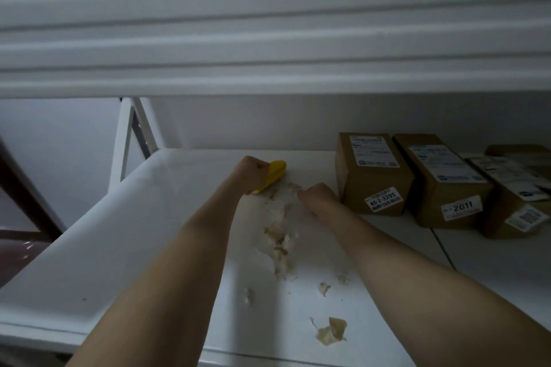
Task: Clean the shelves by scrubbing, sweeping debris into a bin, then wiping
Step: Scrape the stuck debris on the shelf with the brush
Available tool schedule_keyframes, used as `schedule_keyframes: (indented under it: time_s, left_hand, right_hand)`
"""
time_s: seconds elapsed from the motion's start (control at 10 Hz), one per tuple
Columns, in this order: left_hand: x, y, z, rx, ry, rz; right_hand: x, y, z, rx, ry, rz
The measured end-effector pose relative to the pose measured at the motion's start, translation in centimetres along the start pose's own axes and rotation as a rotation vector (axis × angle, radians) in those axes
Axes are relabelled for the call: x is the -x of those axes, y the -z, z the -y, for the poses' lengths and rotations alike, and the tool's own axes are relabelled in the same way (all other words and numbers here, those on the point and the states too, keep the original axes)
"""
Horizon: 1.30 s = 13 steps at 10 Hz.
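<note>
A white shelf (125, 235) lies in front of me. My left hand (252, 174) is far back on it, closed around a yellow scraper-like tool (274, 174) whose edge touches the surface. My right hand (317, 195) rests to the right of it, fingers curled against the shelf at the top of the mess; whether it holds anything is hidden. A trail of pale brownish debris (281, 243) runs between my forearms toward the front. Torn scraps (332, 334) lie near the front edge.
Cardboard boxes with white labels stand at the right back: one marked 46-2-3205 (372, 173), one marked 2011 (444, 182), more behind (518, 202). Another shelf (268, 39) hangs low overhead. The shelf's left upright (122, 140) stands at the left corner.
</note>
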<state>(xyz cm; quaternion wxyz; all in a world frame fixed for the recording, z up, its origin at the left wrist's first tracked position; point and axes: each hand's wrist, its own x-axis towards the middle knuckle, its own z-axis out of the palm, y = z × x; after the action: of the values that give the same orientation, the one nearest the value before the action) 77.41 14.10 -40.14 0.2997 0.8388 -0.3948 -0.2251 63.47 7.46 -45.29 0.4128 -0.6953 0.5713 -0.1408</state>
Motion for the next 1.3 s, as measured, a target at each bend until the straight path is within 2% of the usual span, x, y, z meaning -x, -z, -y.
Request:
schedule_keyframes:
  time_s: [0.1, 0.2, 0.3, 0.4, 0.6, 0.9, 1.0, 1.1, 1.2, 1.3]
  left_hand:
    - [2.2, 1.2, -0.7, -0.067, -0.058, 0.161]
    - [3.3, 2.0, -0.3, -0.008, -0.110, 0.171]
    - [3.1, 2.2, 1.0, 0.136, -0.107, -0.121]
    - [2.0, 2.6, 2.6, 0.091, -0.059, -0.271]
    - [0.4, 2.1, 2.7, 0.038, 0.000, -0.280]
    - [3.0, 0.9, -1.0, -0.109, -0.022, 0.107]
    - [4.2, 1.4, -1.0, -0.055, -0.038, 0.245]
    - [5.2, 1.7, 0.0, 0.062, -0.043, 0.211]
    - [5.7, 1.9, 1.5, 0.241, -0.034, -0.057]
    - [5.5, 2.4, 3.2, 0.218, 0.021, -0.220]
  right_hand:
    - [0.2, 0.2, 0.3, -0.136, -0.010, -0.081]
    - [1.3, 0.4, 0.9, -0.133, 0.018, -0.177]
    - [1.8, 0.7, 1.1, -0.129, 0.049, -0.231]
    - [1.6, 0.7, 1.0, -0.115, 0.063, -0.218]
    - [0.6, 0.3, 0.1, -0.099, 0.084, -0.189]
    - [1.3, -0.1, 0.4, -0.099, 0.130, -0.261]
    - [2.3, 0.4, 0.4, -0.114, 0.154, -0.272]
    - [3.3, 0.8, 0.3, -0.156, 0.151, -0.259]
    - [4.1, 1.3, 0.0, -0.175, 0.144, -0.248]
    - [4.8, 1.6, -0.5, -0.174, 0.132, -0.233]
